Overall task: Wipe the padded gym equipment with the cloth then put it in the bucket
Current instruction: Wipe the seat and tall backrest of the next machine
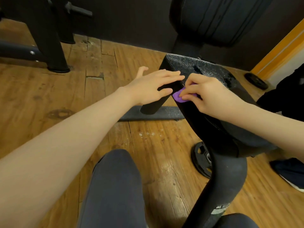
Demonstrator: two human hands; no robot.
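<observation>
Fingers (190, 92) of the right hand (212, 96) curl round a small purple cloth (178, 97), bunched and pressed against the side edge of the black pad (213, 74). The left hand (151, 86) lies flat beside it, fingers straight, touching the pad's edge and steadying it. The pad tilts on a dark frame (225, 178) over a wooden floor (82, 96); a weight plate (201, 162) lies below. No bucket is in view. The cloth looks light, soft and limp, so it probably handles best wadded in the fingertips, as now. The pad seems firm and faintly textured, likely taking pressure without yielding much.
</observation>
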